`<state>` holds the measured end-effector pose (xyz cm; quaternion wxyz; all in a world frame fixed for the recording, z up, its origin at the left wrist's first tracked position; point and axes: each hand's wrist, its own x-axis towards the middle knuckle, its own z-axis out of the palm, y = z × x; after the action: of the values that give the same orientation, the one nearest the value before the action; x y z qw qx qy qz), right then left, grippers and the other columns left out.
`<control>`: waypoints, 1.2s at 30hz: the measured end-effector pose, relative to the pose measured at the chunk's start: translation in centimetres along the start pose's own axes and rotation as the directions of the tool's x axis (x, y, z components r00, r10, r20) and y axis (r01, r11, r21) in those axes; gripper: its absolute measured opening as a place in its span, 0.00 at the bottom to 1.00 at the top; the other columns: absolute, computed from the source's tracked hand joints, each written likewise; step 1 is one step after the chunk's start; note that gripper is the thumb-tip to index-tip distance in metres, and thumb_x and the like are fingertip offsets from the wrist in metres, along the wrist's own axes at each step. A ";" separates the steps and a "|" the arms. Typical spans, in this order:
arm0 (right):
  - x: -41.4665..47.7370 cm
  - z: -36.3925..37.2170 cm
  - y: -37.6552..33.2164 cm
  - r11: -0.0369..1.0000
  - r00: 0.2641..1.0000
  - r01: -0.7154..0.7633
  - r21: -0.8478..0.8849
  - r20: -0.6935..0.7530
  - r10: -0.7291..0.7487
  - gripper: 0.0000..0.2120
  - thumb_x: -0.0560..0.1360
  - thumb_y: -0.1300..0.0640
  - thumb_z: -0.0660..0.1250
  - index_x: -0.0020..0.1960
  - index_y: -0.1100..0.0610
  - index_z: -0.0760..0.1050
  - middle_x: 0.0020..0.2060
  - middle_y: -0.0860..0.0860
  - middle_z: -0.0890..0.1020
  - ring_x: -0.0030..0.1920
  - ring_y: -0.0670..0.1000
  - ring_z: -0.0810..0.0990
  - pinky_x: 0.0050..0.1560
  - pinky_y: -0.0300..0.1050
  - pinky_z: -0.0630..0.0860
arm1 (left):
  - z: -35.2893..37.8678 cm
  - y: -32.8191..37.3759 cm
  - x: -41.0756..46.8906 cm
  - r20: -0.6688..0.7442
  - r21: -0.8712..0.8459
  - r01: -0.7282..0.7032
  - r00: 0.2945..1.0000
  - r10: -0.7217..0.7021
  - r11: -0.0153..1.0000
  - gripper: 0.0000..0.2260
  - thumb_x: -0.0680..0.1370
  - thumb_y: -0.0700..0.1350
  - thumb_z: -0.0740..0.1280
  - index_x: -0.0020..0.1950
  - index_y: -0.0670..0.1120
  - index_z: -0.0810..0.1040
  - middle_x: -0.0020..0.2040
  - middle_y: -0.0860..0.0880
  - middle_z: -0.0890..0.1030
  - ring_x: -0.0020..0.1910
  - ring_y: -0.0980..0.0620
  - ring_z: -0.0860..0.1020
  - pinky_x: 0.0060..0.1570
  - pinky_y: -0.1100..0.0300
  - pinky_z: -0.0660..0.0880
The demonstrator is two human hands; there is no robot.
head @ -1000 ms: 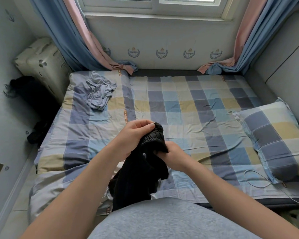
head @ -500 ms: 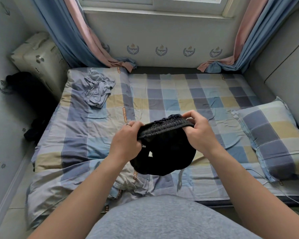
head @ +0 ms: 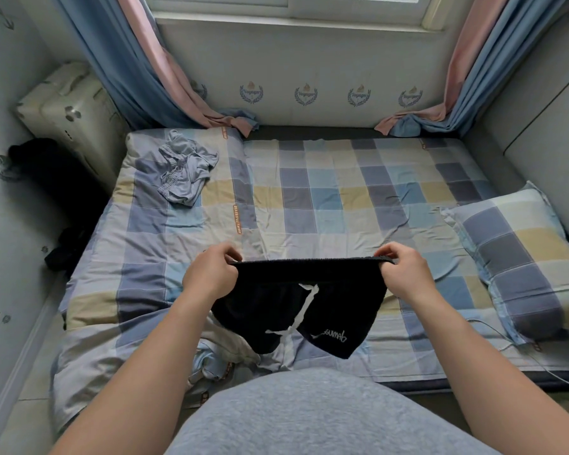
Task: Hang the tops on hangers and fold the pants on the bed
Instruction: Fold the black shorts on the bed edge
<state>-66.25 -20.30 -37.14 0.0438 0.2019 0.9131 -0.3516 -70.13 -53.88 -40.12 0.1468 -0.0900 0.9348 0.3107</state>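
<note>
Left hand [head: 211, 277], right hand [head: 404, 274], pinching black shorts [head: 296, 310] waistband taut

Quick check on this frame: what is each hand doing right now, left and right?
Left hand: closed, pinching one end of the black shorts' waistband.
Right hand: closed, pinching the other end of the waistband.

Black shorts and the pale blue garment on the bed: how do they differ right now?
The black shorts are dark with a white drawstring; the pale blue garment is light. The black shorts hang spread out, waistband pinched by the left hand and right hand; the pale blue garment lies crumpled on the bed, untouched. Neither is folded.
</note>
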 end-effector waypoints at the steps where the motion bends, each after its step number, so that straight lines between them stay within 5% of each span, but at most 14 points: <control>1: 0.1 0.3 0.1 1.000 1.000 -0.022 0.020 0.015 0.022 0.12 0.73 0.66 0.64 0.43 0.50 0.79 0.42 0.51 0.83 0.47 0.57 0.80 0.47 0.48 0.76 | 0.0 -0.1 0.2 0.049 -0.099 0.042 0.998 -0.037 0.994 0.16 0.73 0.35 0.59 0.45 0.55 0.79 0.48 0.52 0.82 0.44 0.47 0.79 0.42 0.53 0.78; 4: 0.2 0.8 -0.1 0.969 0.983 -0.165 0.184 0.109 0.147 0.11 0.76 0.66 0.63 0.42 0.52 0.79 0.38 0.53 0.81 0.34 0.55 0.79 0.32 0.41 0.74 | 0.2 0.2 -0.1 0.212 -0.368 0.207 0.968 -0.135 0.906 0.18 0.76 0.30 0.53 0.43 0.48 0.79 0.39 0.45 0.78 0.30 0.48 0.76 0.31 0.59 0.72; 7: -0.2 0.2 -0.3 0.871 0.920 -0.348 0.347 0.306 0.245 0.07 0.78 0.65 0.63 0.45 0.57 0.78 0.33 0.55 0.74 0.25 0.52 0.70 0.27 0.39 0.66 | 0.2 0.0 -0.7 0.321 -0.497 0.259 0.942 -0.101 0.828 0.13 0.78 0.31 0.57 0.43 0.45 0.76 0.34 0.46 0.72 0.28 0.49 0.72 0.33 0.60 0.74; 12: -0.3 -1.1 1.0 0.651 0.824 -0.490 0.580 0.552 0.128 0.11 0.72 0.62 0.73 0.53 0.58 0.77 0.42 0.55 0.79 0.34 0.52 0.76 0.32 0.41 0.77 | 0.1 -0.5 -0.7 0.280 -0.601 0.204 0.959 -0.035 0.773 0.09 0.79 0.32 0.61 0.46 0.44 0.76 0.38 0.47 0.73 0.33 0.51 0.72 0.36 0.60 0.75; 16: -0.6 -1.6 1.7 0.577 0.787 -0.496 0.649 0.617 -0.017 0.23 0.68 0.64 0.77 0.61 0.59 0.77 0.50 0.57 0.82 0.47 0.54 0.79 0.45 0.44 0.82 | 0.8 -0.7 -0.5 0.080 -0.496 0.011 0.996 0.032 0.869 0.14 0.76 0.31 0.60 0.49 0.48 0.78 0.46 0.46 0.78 0.39 0.49 0.75 0.37 0.57 0.73; 20: -1.4 -1.3 1.2 0.689 0.840 -0.373 0.621 0.542 -0.034 0.15 0.71 0.68 0.72 0.56 0.61 0.80 0.43 0.57 0.80 0.41 0.51 0.80 0.46 0.46 0.82 | 1.0 -0.8 -0.5 -0.155 -0.190 -0.166 0.978 0.137 0.968 0.13 0.74 0.34 0.61 0.51 0.48 0.79 0.49 0.50 0.80 0.45 0.49 0.76 0.41 0.58 0.71; 25: -2.1 0.1 -0.2 0.959 0.949 -0.135 0.248 0.310 0.054 0.02 0.76 0.63 0.69 0.45 0.59 0.77 0.35 0.53 0.78 0.30 0.53 0.81 0.30 0.44 0.77 | 1.4 -0.4 -0.2 -0.225 -0.029 -0.172 0.961 0.161 0.985 0.11 0.75 0.35 0.59 0.47 0.49 0.78 0.44 0.48 0.81 0.46 0.46 0.77 0.43 0.55 0.70; 28: -2.2 0.8 -0.5 0.992 0.974 -0.065 0.107 0.222 0.040 0.06 0.76 0.61 0.63 0.41 0.61 0.72 0.34 0.54 0.78 0.30 0.55 0.85 0.27 0.42 0.74 | 1.8 0.2 -0.3 -0.215 -0.099 -0.228 0.955 0.203 0.969 0.10 0.75 0.32 0.60 0.47 0.44 0.78 0.44 0.47 0.79 0.46 0.48 0.74 0.45 0.59 0.66; 32: -2.1 1.1 -0.1 0.966 0.984 -0.151 0.210 0.127 0.126 0.08 0.76 0.63 0.59 0.39 0.57 0.64 0.33 0.56 0.72 0.29 0.58 0.84 0.27 0.44 0.75 | 2.1 0.2 -0.4 -0.192 -0.071 -0.314 0.936 0.296 0.947 0.14 0.70 0.28 0.62 0.46 0.44 0.78 0.45 0.50 0.74 0.47 0.51 0.72 0.44 0.70 0.64; 36: -1.9 1.3 0.6 0.938 0.981 -0.192 0.290 0.037 0.189 0.12 0.73 0.69 0.55 0.38 0.54 0.59 0.31 0.54 0.66 0.22 0.55 0.76 0.27 0.49 0.78 | 2.4 -0.1 -0.6 -0.204 0.099 -0.265 0.938 0.280 0.959 0.15 0.70 0.31 0.63 0.50 0.47 0.78 0.47 0.53 0.72 0.45 0.50 0.71 0.44 0.57 0.69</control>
<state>-64.35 -21.34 -38.06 0.0514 0.2920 0.8271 -0.4775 -68.97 -52.44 -41.82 0.0029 0.0121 0.9589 0.2836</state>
